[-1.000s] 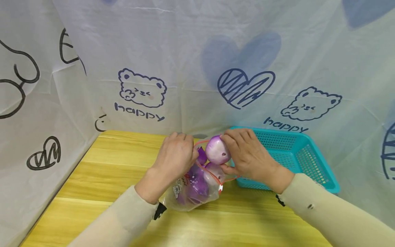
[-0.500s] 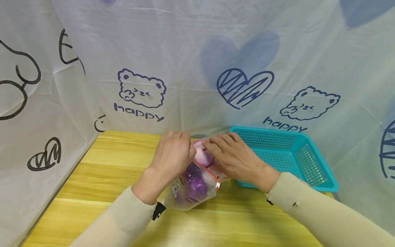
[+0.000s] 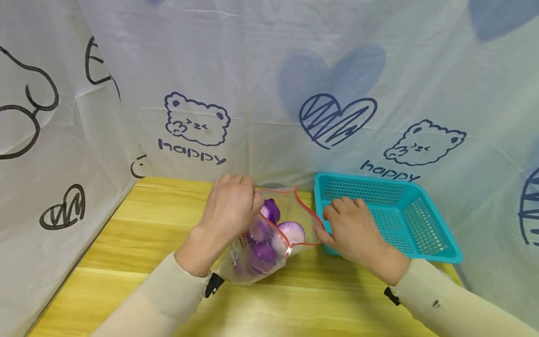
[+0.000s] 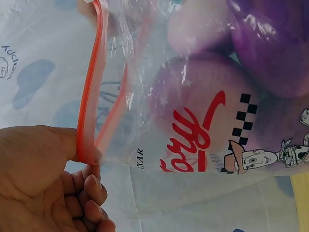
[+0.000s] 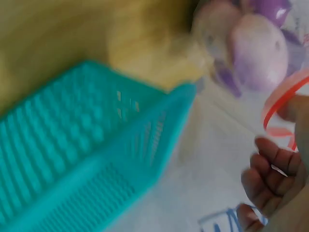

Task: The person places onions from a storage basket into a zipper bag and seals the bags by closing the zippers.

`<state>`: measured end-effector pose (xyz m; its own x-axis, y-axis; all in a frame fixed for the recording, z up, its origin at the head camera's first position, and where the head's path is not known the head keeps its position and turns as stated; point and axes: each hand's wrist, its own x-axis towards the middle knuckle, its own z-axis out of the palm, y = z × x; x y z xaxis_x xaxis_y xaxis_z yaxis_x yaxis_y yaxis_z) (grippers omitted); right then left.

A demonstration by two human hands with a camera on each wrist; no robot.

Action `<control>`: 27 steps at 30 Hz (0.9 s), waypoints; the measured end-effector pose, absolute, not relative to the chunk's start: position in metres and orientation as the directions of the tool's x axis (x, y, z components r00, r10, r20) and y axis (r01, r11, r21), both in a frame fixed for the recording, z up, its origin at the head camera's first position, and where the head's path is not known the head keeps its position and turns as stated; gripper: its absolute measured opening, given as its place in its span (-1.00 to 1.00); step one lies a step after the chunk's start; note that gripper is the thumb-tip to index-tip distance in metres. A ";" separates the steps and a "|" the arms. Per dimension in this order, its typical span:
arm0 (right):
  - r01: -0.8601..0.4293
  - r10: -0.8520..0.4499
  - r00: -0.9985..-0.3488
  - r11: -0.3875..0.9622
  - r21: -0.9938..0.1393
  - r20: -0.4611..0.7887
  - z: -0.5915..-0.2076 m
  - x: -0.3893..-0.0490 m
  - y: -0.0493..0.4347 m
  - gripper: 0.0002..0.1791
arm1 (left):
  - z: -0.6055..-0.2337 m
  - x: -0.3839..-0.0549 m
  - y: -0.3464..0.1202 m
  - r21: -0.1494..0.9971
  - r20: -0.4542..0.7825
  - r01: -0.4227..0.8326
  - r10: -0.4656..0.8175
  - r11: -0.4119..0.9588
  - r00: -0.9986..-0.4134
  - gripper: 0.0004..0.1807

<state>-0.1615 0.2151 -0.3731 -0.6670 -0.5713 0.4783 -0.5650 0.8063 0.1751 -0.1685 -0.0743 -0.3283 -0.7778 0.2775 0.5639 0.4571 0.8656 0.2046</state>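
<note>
A clear zip bag (image 3: 269,276) with a red zip edge and printed cartoon figures stands on the table, its mouth spread wide. Inside are several smooth, rounded purple-and-white pieces (image 3: 291,232), some deep purple; the left wrist view shows the purple pieces (image 4: 275,43) through the film. My left hand (image 3: 231,201) pinches the left corner of the bag's mouth between thumb and fingers. On the opposite side, my right hand (image 3: 355,229) holds the red edge, thumb inside the mouth and the other fingers curled. In the right wrist view, the red zip edge (image 5: 282,96) loops around that thumb.
Right of the bag sits a teal perforated plastic basket (image 3: 440,224), partly behind my right hand. Under both is a yellow wood-grain table (image 3: 139,243). A pale cloth (image 3: 261,70) with hearts and bear drawings hangs behind and along the left.
My right hand has put a purple-and-white piece down into the bag, let it go and moved back right to the bag's edge. The mouth is wider; my left hand keeps its grip.
</note>
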 end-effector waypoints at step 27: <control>-0.640 -0.522 -0.730 0.749 -0.172 0.440 -0.318 -0.198 0.148 -0.85 | -0.299 -0.186 -0.116 0.137 0.377 0.529 0.450 0.837 -0.810 -0.59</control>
<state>-0.1981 0.1479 -0.3184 -0.7302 -0.5224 0.4404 -0.6396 0.7492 -0.1719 -0.1860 -0.1159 -0.2992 -0.8095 0.4497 0.3774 0.5292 0.8373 0.1374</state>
